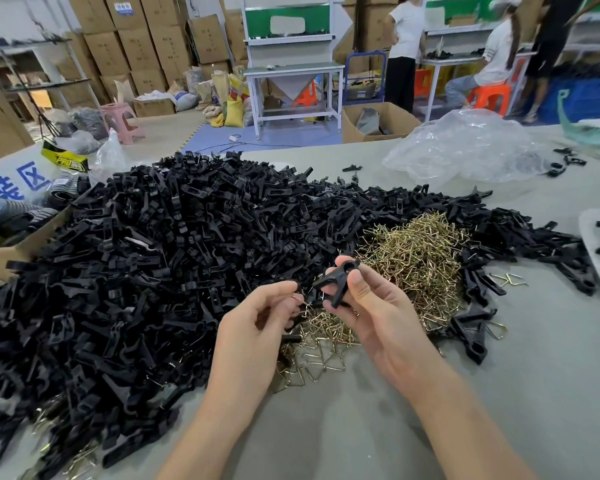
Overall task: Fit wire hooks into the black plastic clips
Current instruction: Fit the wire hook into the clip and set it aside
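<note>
The right hand (pixel 378 315) grips one black clip (pixel 338 284) between thumb and fingertips, raised above the desk (pixel 343 438), its ringed end up and its legs pointing down toward the left hand (pixel 257 327). The left hand pinches a thin wire hook (pixel 303 301) just beside the clip's lower legs; whether wire and plastic touch is too small to tell. The likeliest failure is a miss. The wire looks slight and springy, so if its ends meet the clip off the slot it may skid away or spring out of the pinch and drop into the pile of wire hooks (pixel 416 258) underneath, lost among the others. A tangled neighbour could also ride up with the pinched hook, since the wires below interlock. The clip is held only near its upper end, so a firm push from the left may twist it in the fingers. The pile of black clips (pixel 146 258) lies close by, and a dropped clip would vanish in it.
</note>
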